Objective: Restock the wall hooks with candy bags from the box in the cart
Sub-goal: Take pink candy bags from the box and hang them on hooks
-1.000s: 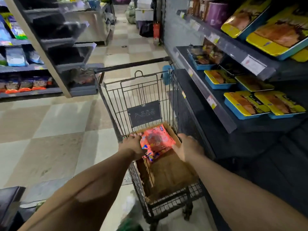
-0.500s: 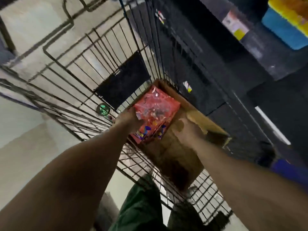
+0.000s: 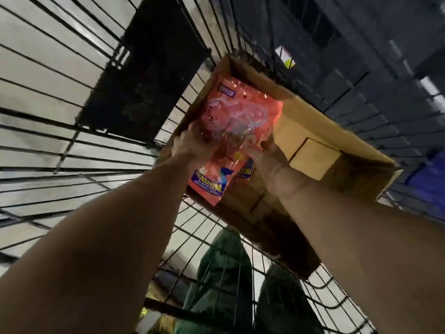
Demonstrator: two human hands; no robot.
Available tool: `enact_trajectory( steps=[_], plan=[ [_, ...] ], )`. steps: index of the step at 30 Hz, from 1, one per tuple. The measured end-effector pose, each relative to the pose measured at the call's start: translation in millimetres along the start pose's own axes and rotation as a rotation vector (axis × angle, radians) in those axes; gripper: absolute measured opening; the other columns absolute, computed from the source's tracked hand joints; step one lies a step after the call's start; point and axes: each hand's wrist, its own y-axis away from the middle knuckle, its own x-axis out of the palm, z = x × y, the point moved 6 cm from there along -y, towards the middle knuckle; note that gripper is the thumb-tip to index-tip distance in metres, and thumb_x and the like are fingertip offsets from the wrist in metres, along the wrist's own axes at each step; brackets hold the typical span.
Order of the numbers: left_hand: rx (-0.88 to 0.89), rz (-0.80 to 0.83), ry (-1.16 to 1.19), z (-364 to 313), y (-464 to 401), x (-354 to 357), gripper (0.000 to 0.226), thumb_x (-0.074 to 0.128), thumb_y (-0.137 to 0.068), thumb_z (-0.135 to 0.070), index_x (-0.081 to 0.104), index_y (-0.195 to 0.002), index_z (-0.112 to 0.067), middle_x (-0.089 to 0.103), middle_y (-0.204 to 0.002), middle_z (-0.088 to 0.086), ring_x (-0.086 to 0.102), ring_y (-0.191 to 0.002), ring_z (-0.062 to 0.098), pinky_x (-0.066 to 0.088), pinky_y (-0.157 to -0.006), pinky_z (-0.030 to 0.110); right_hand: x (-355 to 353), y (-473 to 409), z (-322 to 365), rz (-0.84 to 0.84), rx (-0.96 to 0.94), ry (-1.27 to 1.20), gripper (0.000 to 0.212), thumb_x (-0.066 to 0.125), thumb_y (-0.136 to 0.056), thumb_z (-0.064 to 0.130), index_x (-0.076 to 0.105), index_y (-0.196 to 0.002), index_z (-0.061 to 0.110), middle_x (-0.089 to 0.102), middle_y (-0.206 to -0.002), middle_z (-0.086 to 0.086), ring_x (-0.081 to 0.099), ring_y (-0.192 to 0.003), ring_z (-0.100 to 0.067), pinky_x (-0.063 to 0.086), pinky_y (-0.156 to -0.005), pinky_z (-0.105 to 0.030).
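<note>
A brown cardboard box (image 3: pixel 310 131) lies open in the wire cart (image 3: pixel 72 131). Inside it, orange-red candy bags (image 3: pixel 238 112) with purple and yellow print lie stacked at the left end. My left hand (image 3: pixel 190 143) grips the stack's left edge. My right hand (image 3: pixel 269 160) holds the right edge, fingers tucked under the bags. At least two bags show, one peeking from below. The wall hooks are out of view.
A black panel (image 3: pixel 144 75) hangs on the cart's front wall. Dark shelving (image 3: pixel 361 44) stands close on the right of the cart. My green trousers (image 3: pixel 224 280) show through the wire floor. Pale floor tiles lie to the left.
My head has dropped closer over the cart, so the box fills the view. Both hands have closed in on the bag stack, and the right hand has moved from the box rim onto the bags.
</note>
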Motion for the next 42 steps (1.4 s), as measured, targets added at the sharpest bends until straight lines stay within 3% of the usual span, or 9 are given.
enact_trajectory(
  steps=[3,8,12,16,22,27,34,39,42],
  plan=[
    [-0.03,0.055,0.04,5,-20,11,0.11,0.05,-0.046,-0.087,0.053,-0.139,-0.027,0.068,-0.127,0.01,0.064,-0.114,0.034,0.052,-0.098,0.049,4,-9,-9,-0.024,0.043,-0.225,0.045,0.075,-0.086,0.021,0.061,-0.127,0.014,0.071,-0.106,0.001,0.065,-0.079,-0.006,0.046,-0.059,-0.021],
    [-0.02,0.129,-0.068,-5,-13,10,0.088,0.056,-0.073,-0.077,0.046,-0.147,-0.03,0.051,-0.143,0.018,0.042,-0.135,0.039,0.033,-0.114,0.05,0,-16,-27,-0.047,0.168,-0.382,0.035,0.085,-0.074,0.023,0.073,-0.105,0.015,0.075,-0.107,-0.009,0.068,-0.104,-0.031,0.05,-0.099,-0.051],
    [0.037,0.137,0.173,-12,-10,10,0.083,0.066,-0.049,-0.082,0.073,-0.109,-0.025,0.074,-0.1,0.003,0.07,-0.088,0.025,0.058,-0.083,0.041,-4,-20,-32,-0.005,0.146,-0.333,0.055,0.076,-0.077,0.028,0.062,-0.125,0.006,0.069,-0.121,-0.015,0.067,-0.097,-0.026,0.056,-0.09,-0.045],
    [0.014,0.039,0.209,-6,-23,9,0.092,0.059,-0.053,-0.093,0.059,-0.126,-0.036,0.07,-0.112,-0.002,0.069,-0.102,0.026,0.055,-0.09,0.049,-13,-14,-32,0.004,0.127,-0.356,0.05,0.072,-0.087,0.026,0.058,-0.129,0.004,0.067,-0.121,-0.018,0.067,-0.101,-0.033,0.056,-0.074,-0.034],
    [0.052,0.186,0.322,-27,7,14,0.038,0.073,-0.089,-0.041,0.072,-0.113,-0.012,0.071,-0.093,0.0,0.071,-0.087,0.016,0.057,-0.071,0.024,-43,15,-33,-0.033,0.179,-0.377,0.018,0.075,-0.085,0.03,0.07,-0.098,0.018,0.076,-0.098,-0.004,0.072,-0.094,-0.027,0.057,-0.085,-0.045],
    [0.16,0.24,0.311,-65,36,8,0.045,0.073,-0.089,-0.04,0.063,-0.127,-0.018,0.068,-0.112,0.002,0.066,-0.106,0.02,0.055,-0.087,0.031,-86,48,-25,-0.128,0.126,-0.364,0.042,0.082,-0.07,0.052,0.071,-0.101,0.025,0.072,-0.108,0.0,0.064,-0.099,-0.024,0.047,-0.09,-0.043],
    [0.273,0.202,0.37,-151,103,-11,0.054,0.076,-0.073,-0.065,0.075,-0.103,-0.021,0.075,-0.108,0.002,0.071,-0.102,0.024,0.053,-0.101,0.042,-166,110,-8,-0.188,-0.061,-0.628,0.098,0.092,-0.031,0.067,0.07,-0.114,0.019,0.075,-0.108,-0.004,0.07,-0.103,-0.031,0.05,-0.097,-0.054],
    [0.48,0.201,0.348,-232,177,-20,0.055,0.081,-0.077,-0.054,0.075,-0.114,-0.014,0.077,-0.099,0.001,0.073,-0.094,0.017,0.056,-0.096,0.035,-243,201,16,-0.35,-0.309,-0.675,0.015,0.079,-0.083,0.028,0.073,-0.083,0.014,0.076,-0.076,0.003,0.073,-0.07,-0.015,0.061,-0.066,-0.031],
    [0.634,0.271,0.358,-285,235,-4,0.04,0.077,-0.088,-0.033,0.071,-0.123,-0.013,0.077,-0.095,-0.007,0.071,-0.076,0.004,0.057,-0.07,0.017,-300,249,4,-0.454,-0.406,-0.664,0.018,0.08,-0.081,0.032,0.075,-0.073,0.017,0.076,-0.075,0.004,0.073,-0.075,-0.018,0.059,-0.076,-0.039]
  ],
)
